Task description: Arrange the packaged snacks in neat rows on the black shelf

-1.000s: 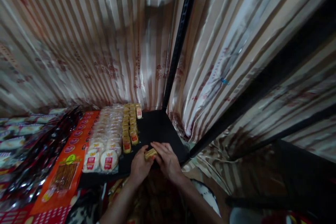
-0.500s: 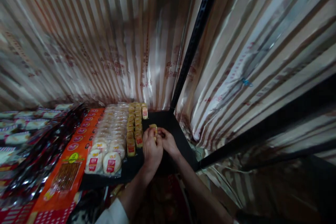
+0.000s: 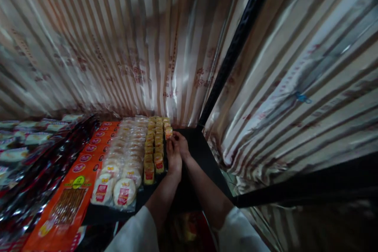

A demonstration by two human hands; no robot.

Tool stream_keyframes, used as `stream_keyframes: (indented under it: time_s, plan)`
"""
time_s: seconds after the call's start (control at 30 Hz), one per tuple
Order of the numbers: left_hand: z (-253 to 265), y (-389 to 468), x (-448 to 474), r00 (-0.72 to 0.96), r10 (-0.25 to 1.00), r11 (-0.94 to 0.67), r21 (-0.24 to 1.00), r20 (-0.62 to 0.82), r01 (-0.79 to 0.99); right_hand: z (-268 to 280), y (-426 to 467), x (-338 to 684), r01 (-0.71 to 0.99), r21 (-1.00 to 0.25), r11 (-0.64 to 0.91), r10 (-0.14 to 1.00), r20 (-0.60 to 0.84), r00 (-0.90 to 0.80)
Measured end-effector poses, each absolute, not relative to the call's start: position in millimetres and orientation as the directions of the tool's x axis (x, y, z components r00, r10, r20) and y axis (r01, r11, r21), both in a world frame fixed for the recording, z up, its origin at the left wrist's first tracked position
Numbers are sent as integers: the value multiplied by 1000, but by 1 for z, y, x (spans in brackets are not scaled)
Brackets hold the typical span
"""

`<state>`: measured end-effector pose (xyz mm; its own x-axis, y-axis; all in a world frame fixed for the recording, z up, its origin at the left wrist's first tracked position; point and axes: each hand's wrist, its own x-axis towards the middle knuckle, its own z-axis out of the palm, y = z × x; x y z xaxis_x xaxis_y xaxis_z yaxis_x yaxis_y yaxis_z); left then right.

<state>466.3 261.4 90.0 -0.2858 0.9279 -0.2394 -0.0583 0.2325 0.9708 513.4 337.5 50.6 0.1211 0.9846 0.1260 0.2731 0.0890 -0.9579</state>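
Observation:
Both hands are together at the near end of a short third row of small yellow snack packets on a black shelf (image 3: 203,153). My left hand (image 3: 175,159) has its fingers bent against the front yellow snack packet (image 3: 168,132), whose red-and-white label faces me. Close against it on the right, my right hand (image 3: 182,145) curls its fingertips onto the same packet's side. Just left stand two longer rows of matching yellow packets (image 3: 154,145). The fingertips are partly hidden and dim.
Left of the yellow packets lie two rows of round white crackers (image 3: 124,193) in clear wrap, orange packs (image 3: 69,201) of brown sticks, dark shiny packs (image 3: 50,169) and white packs (image 3: 37,138). A black post (image 3: 233,59) rises at the back corner. Striped plastic sheeting (image 3: 141,47) hangs behind.
Both hands have moved away from me, carrying the yellow packet from above the shelf to the front of the short third row. The view has shifted slightly.

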Motion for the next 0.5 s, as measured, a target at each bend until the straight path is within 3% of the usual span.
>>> stream_keyframes:
  time_s: [0.33, 0.5]
  plan:
    - [100, 272, 465, -278, 910, 303, 951, -307, -59, 46, 348, 514, 420, -902, 96, 987, 140, 75]
    - [97, 276, 462, -271, 910, 303, 949, -315, -85, 41, 352, 509, 399, -913, 86, 983, 143, 115]
